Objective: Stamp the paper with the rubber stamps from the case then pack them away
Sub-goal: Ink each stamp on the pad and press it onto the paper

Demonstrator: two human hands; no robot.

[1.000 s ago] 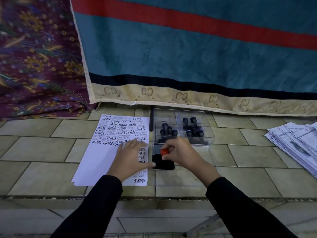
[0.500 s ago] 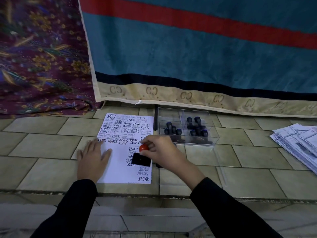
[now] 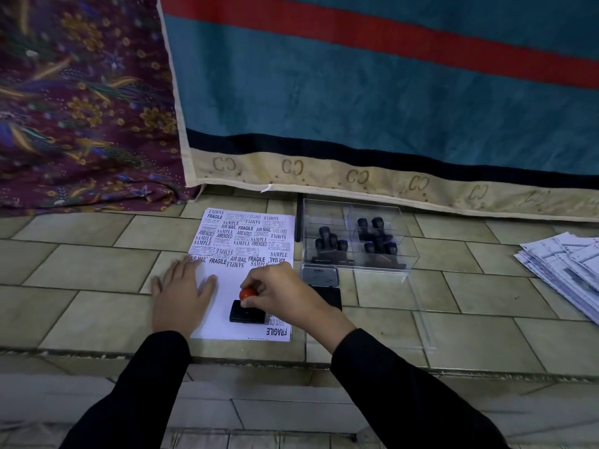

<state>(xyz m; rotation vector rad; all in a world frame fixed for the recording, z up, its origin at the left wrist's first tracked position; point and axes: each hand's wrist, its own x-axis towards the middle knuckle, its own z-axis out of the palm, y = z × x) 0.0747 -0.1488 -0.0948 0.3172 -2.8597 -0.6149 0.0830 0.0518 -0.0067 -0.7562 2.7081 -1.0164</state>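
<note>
While gripped, stamp [image 3: 248, 311]: red knob, blk base.

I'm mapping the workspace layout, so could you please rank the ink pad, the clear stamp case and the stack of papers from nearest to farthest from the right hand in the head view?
1. Ink pad: just right of the right hand, beside the sheet.
2. Clear stamp case: behind the pad, toward the hanging cloth.
3. Stack of papers: far right edge of the tiles.
</note>
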